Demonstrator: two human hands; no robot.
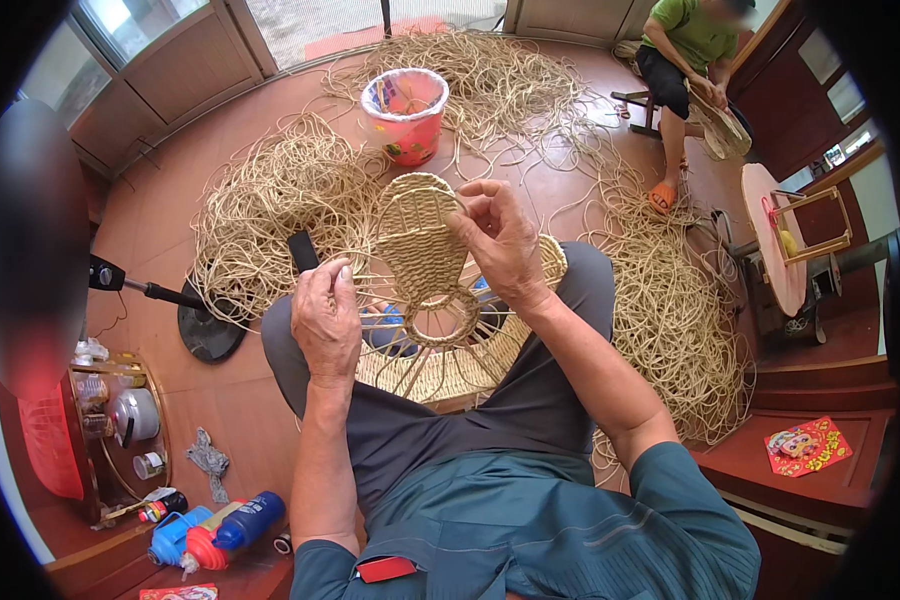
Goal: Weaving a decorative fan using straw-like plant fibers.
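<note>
A woven straw piece (445, 380) with an open ring and bare spokes rests across my lap, with an upright, rounded woven panel (418, 262) rising from it. My right hand (500, 240) grips that panel at its upper right edge, thumb on the weave. My left hand (325, 320) is closed at the panel's lower left, fingertips pinched on a thin straw cord (365, 255) beside it. Part of the piece's far side is hidden behind the panel and my right hand.
Heaps of straw cord (280, 200) surround me, with a red bucket (410, 140) ahead. A person (690, 55) works on a stool at upper right. A round pink table top (770, 270) stands right, a fan stand (210, 330) left, and bottles (250, 520) at lower left.
</note>
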